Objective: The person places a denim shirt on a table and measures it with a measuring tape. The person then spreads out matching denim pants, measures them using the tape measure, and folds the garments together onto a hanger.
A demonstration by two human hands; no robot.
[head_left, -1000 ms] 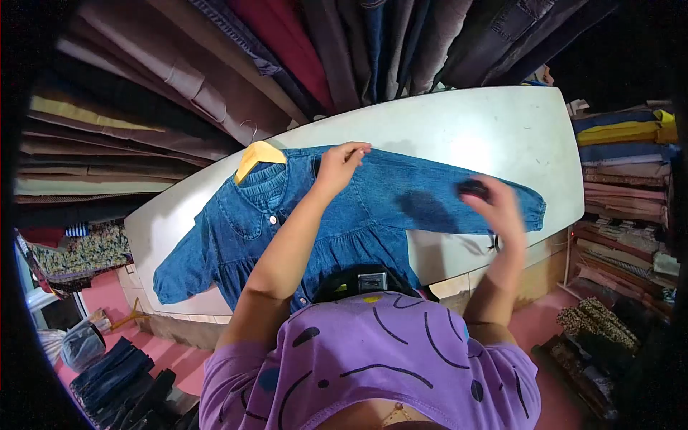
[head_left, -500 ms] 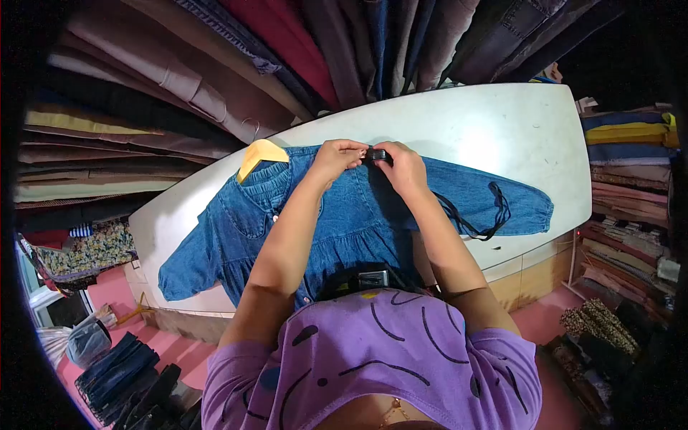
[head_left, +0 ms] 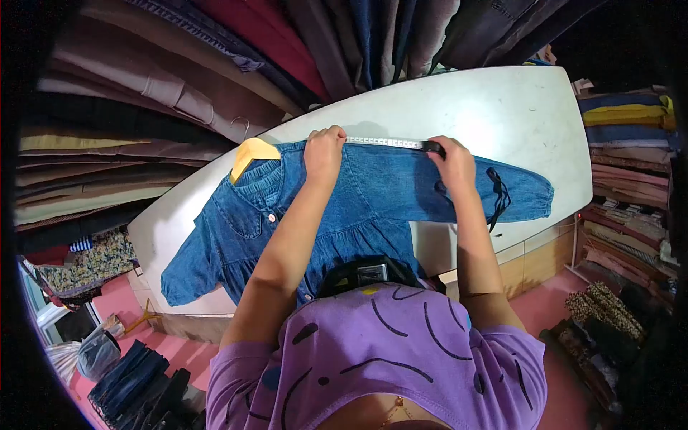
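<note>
A blue denim garment (head_left: 387,179) lies spread on a white table, its long sleeve reaching to the right. In its neck opening is a pale wooden hanger (head_left: 252,154). My left hand (head_left: 324,154) is closed on the end of a white tape measure (head_left: 383,142) at the garment's shoulder. The black case of the tape is gripped in my right hand (head_left: 453,163), above the sleeve. Between my hands the tape runs almost straight along the sleeve's upper edge. Black cords (head_left: 497,197) lie on the sleeve near its cuff.
The white table (head_left: 516,100) has a curved outline. Trousers (head_left: 172,79) hang in rows behind it and to the left. Folded fabrics (head_left: 623,136) are stacked at the right. Dark folded jeans (head_left: 127,376) lie low on the left, above a pink floor (head_left: 183,344).
My hands have moved apart, the right one going further right with the tape case and the left slightly left. A length of white tape now shows between them.
</note>
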